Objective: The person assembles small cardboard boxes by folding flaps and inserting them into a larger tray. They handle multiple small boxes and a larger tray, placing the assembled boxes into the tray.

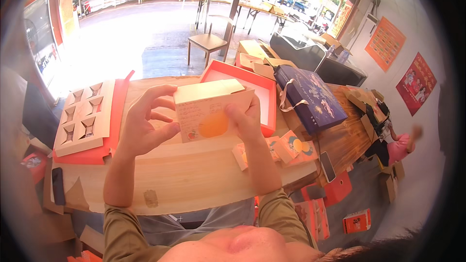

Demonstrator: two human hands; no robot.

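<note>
In front of my chest, above the wooden table, is a small cream cardboard box with an orange round print on its near side. My right hand grips its right end, the thumb on the printed side. At the left end, my left hand has its fingers apart and curved, index tip and thumb close to the box's edge; whether they touch it is hard to tell. Behind the box lies a large open red box with a pale inside. Several small orange printed boxes lie right of my right forearm.
A tray with six square compartments sits on red card at left. At right are a dark blue gift box with ribbon handles and a phone at the table edge. A chair stands beyond; another person is far right.
</note>
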